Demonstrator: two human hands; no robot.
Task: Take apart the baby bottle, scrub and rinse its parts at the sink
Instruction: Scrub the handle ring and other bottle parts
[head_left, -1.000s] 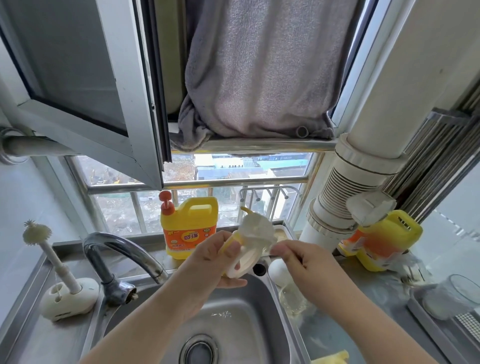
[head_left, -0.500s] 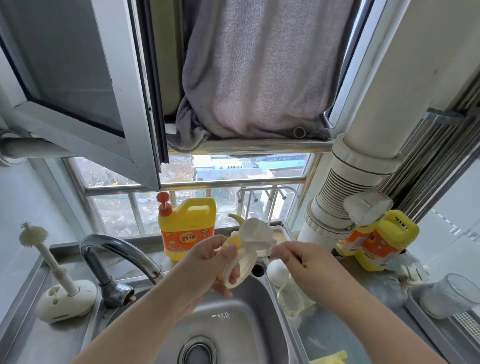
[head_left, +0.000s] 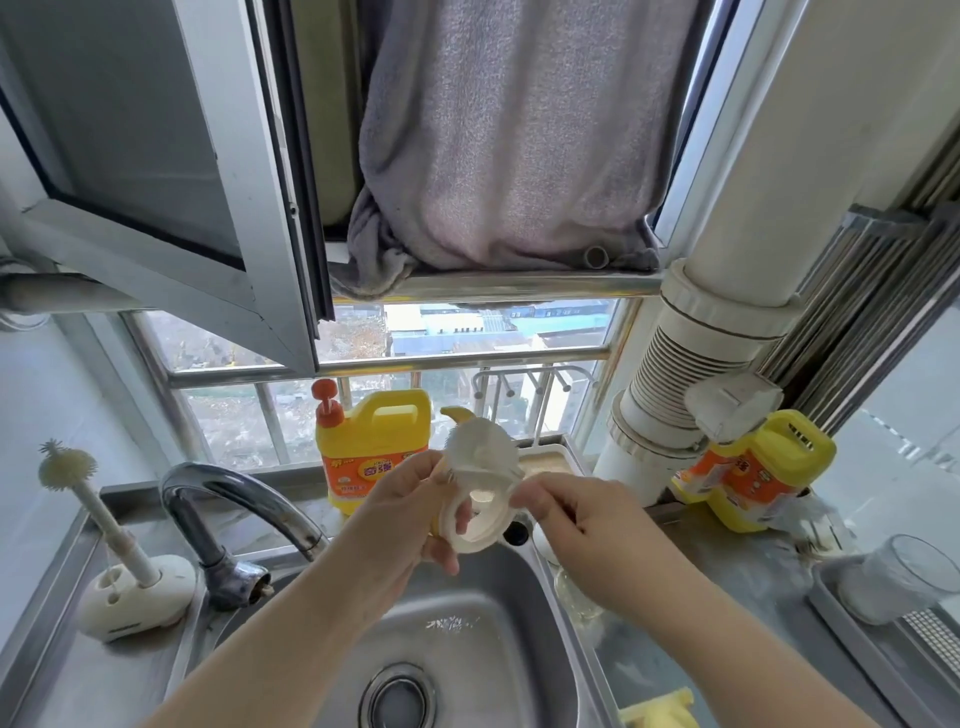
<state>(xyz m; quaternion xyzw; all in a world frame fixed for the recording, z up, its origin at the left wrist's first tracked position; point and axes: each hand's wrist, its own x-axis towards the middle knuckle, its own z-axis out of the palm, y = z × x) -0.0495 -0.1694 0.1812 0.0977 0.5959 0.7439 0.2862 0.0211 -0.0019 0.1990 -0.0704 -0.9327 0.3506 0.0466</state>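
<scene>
Over the sink (head_left: 519, 623), my left hand (head_left: 410, 514) grips the baby bottle's top (head_left: 480, 512). It is a white ring-shaped collar with yellow handles and a pale domed part above it. The ring's opening faces me. My right hand (head_left: 576, 530) pinches the ring's right edge with thumb and fingertips. A clear bottle body (head_left: 574, 595) lies on the counter right of the basin, partly hidden under my right wrist. A small white part (head_left: 543, 548) sits just behind it.
The faucet (head_left: 234, 509) arches in from the left. A bottle brush in its white stand (head_left: 122, 566) stands at far left. Yellow detergent jugs stand behind the sink (head_left: 374, 447) and at right (head_left: 758, 467). A glass (head_left: 904, 577) rests in a tray. A yellow sponge (head_left: 657, 709) lies near the bottom edge.
The bottle top has tilted in my left hand, so the ring's opening now faces me. My right fingers have closed onto its edge. Both hands stay over the basin.
</scene>
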